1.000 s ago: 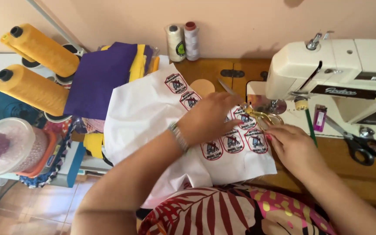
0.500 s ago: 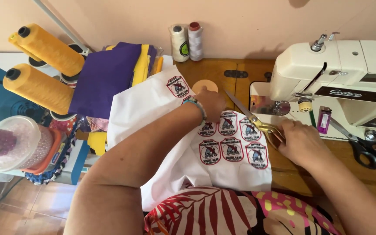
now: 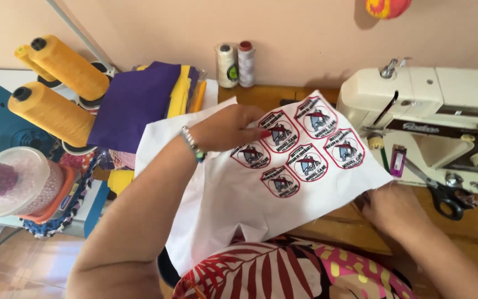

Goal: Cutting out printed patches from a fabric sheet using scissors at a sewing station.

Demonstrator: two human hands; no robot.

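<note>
My left hand (image 3: pixel 232 128) grips the top edge of a white fabric sheet (image 3: pixel 233 205) printed with several red-rimmed shield badges (image 3: pixel 300 147), holding it lifted and tilted over the wooden table. A beaded bracelet sits on that wrist. My right hand (image 3: pixel 389 207) is lower right, partly tucked under the sheet's right corner; what its fingers hold is hidden by the fabric. The sheet drapes down toward my lap, over a garment with a red leaf pattern (image 3: pixel 283 274).
A cream sewing machine (image 3: pixel 432 111) stands at right, with black-handled scissors (image 3: pixel 443 194) on its bed. Two big yellow thread cones (image 3: pixel 56 94) and folded purple and yellow cloth (image 3: pixel 139 102) lie at left. Two small spools (image 3: pixel 236 63) stand by the wall. A plastic container (image 3: pixel 26 182) is far left.
The sheet has been raised and turned so the badges face up toward the machine. My right hand dropped from the gold scissors to below the sheet's right corner; those scissors are out of sight.
</note>
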